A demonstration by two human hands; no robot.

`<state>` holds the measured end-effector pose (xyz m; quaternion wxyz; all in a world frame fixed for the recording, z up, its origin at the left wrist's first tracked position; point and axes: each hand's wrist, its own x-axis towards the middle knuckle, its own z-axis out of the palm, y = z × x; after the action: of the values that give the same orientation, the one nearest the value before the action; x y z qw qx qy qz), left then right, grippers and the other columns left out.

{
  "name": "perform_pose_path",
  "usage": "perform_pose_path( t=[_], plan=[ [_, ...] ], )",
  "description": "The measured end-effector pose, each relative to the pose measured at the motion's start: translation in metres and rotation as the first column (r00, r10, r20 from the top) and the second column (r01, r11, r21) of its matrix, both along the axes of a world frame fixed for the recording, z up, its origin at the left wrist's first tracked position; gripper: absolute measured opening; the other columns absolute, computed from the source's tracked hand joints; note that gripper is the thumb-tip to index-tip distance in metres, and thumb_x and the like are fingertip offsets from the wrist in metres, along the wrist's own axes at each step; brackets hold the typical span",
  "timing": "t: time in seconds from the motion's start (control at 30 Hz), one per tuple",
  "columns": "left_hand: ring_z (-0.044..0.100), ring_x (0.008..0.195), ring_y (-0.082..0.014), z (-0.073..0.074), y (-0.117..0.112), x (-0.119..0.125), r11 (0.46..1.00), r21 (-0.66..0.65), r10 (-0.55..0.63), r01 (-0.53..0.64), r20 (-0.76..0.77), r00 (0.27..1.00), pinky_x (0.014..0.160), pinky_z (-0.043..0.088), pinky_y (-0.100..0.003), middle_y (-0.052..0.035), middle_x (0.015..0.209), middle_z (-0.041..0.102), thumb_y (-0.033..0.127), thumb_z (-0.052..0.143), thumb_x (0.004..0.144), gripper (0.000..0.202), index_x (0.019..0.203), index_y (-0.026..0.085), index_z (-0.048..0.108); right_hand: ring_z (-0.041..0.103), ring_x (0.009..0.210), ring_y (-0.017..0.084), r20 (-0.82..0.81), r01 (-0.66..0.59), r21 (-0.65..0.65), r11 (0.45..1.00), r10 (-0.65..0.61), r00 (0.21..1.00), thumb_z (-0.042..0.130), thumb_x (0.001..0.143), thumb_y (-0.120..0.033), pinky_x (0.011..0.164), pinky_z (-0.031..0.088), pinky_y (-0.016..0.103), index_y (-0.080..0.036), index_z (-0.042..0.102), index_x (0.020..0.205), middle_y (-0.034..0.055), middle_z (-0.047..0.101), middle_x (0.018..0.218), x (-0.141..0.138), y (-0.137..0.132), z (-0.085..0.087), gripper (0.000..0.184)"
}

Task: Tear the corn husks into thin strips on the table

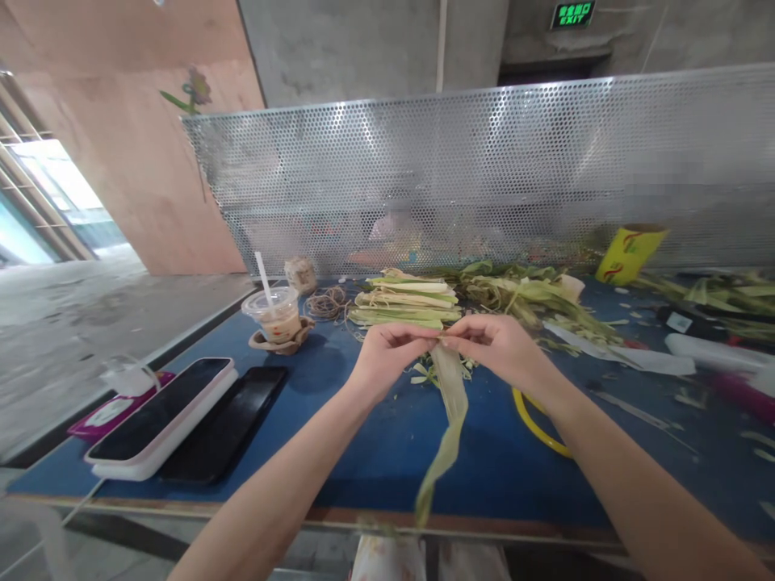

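Note:
A pale green corn husk strip [449,403] hangs down from between my two hands toward the table's front edge. My left hand [396,349] pinches its top end between thumb and fingers. Close beside it, my right hand [484,339] is closed in a pinch on the same end, and the fingertips of both hands nearly meet. Just beyond the hands lies a stack of cut husk strips [412,300], laid side by side. Part of a yellow ring [538,428] shows on the table beside my right forearm, which hides some of it.
On the left are a lidded drink cup [275,319] with a straw, a twine coil [327,303], a white-cased phone [163,415] and a black phone [227,424]. Loose husks [526,294] and a yellow roll [630,254] lie right, before a perforated metal screen [424,161].

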<state>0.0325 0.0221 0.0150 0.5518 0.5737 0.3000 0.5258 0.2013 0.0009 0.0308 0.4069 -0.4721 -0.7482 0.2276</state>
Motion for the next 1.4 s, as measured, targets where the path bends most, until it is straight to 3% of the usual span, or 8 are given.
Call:
perform_pose_path(
  t=[0.17,0.37,0.5,0.67,0.77,1.03,1.27,1.4],
  plan=[
    [0.060,0.060,-0.0084,-0.001,0.001,0.000,0.999,-0.018,-0.031,0.031,-0.019,0.999,0.064,0.046,-0.019,-0.0008,0.066,0.070,0.014,0.069,0.061,0.007,0.067,0.017,0.072,0.051,0.054,0.011,-0.060,-0.047,-0.118,0.992,0.040,0.997,0.058,0.073,-0.039,0.050,0.038,0.023,-0.016,0.066,0.079,0.0030,0.062,0.065,0.002,0.005,-0.005,0.025],
    [0.063,0.070,-0.0115,0.001,0.003,-0.006,0.992,-0.056,-0.118,0.113,-0.099,0.988,0.072,0.048,-0.022,-0.0023,0.075,0.072,0.020,0.072,0.060,0.013,0.073,0.018,0.072,0.048,0.051,0.010,0.013,-0.029,-0.075,0.997,0.030,0.999,0.056,0.075,-0.033,0.048,0.035,0.022,-0.017,0.066,0.075,0.0006,0.060,0.061,0.003,0.003,-0.003,0.018],
    [0.064,0.074,-0.0141,0.002,0.002,-0.006,0.994,-0.046,-0.108,0.102,-0.161,0.981,0.074,0.049,-0.025,-0.0035,0.077,0.072,0.020,0.073,0.059,0.014,0.073,0.017,0.072,0.049,0.053,0.010,0.059,-0.024,-0.050,0.998,0.027,0.998,0.056,0.075,-0.031,0.049,0.035,0.022,-0.019,0.067,0.076,0.0002,0.062,0.063,0.003,0.003,-0.003,0.016],
    [0.062,0.061,-0.0119,0.002,0.003,-0.004,0.997,-0.081,-0.034,0.022,-0.159,0.987,0.065,0.049,-0.024,-0.0030,0.067,0.070,0.020,0.076,0.053,0.021,0.073,0.014,0.070,0.050,0.054,0.011,0.050,0.024,-0.007,1.000,-0.023,0.998,0.056,0.075,-0.031,0.050,0.037,0.022,-0.018,0.066,0.072,0.0013,0.062,0.064,0.000,0.000,-0.003,0.016],
    [0.062,0.061,-0.0121,0.001,0.004,-0.004,0.999,-0.045,0.013,-0.020,-0.153,0.988,0.063,0.048,-0.024,-0.0037,0.068,0.070,0.023,0.075,0.054,0.019,0.069,0.014,0.069,0.053,0.058,0.012,-0.001,0.026,-0.002,1.000,-0.026,1.000,0.056,0.075,-0.033,0.053,0.039,0.023,-0.017,0.065,0.073,0.0025,0.064,0.068,-0.002,0.000,-0.003,0.018],
    [0.061,0.063,-0.0110,-0.001,0.003,-0.004,0.999,0.033,0.010,-0.004,-0.165,0.986,0.064,0.048,-0.023,-0.0032,0.069,0.070,0.021,0.072,0.059,0.013,0.070,0.014,0.068,0.059,0.063,0.013,-0.187,-0.084,-0.182,0.980,0.050,0.981,0.059,0.073,-0.036,0.058,0.042,0.023,-0.016,0.065,0.079,0.0031,0.067,0.072,0.003,0.008,-0.009,0.021],
    [0.062,0.062,-0.0112,0.000,0.005,-0.004,0.991,-0.119,-0.068,0.056,-0.102,0.992,0.067,0.049,-0.025,-0.0026,0.066,0.069,0.020,0.078,0.050,0.019,0.065,0.014,0.068,0.061,0.065,0.013,-0.272,-0.123,-0.208,0.970,0.063,0.960,0.064,0.069,-0.032,0.061,0.045,0.024,-0.016,0.065,0.075,0.0028,0.068,0.073,0.002,0.008,-0.016,0.017],
    [0.059,0.055,-0.0097,0.001,0.005,-0.004,0.988,-0.139,-0.078,0.061,-0.119,0.990,0.063,0.049,-0.024,-0.0027,0.062,0.068,0.025,0.077,0.052,0.021,0.067,0.013,0.069,0.062,0.070,0.014,-0.281,-0.129,-0.193,0.973,0.071,0.957,0.065,0.068,-0.031,0.065,0.046,0.025,-0.016,0.066,0.076,0.0029,0.069,0.075,0.002,0.008,-0.015,0.017]
  ],
)
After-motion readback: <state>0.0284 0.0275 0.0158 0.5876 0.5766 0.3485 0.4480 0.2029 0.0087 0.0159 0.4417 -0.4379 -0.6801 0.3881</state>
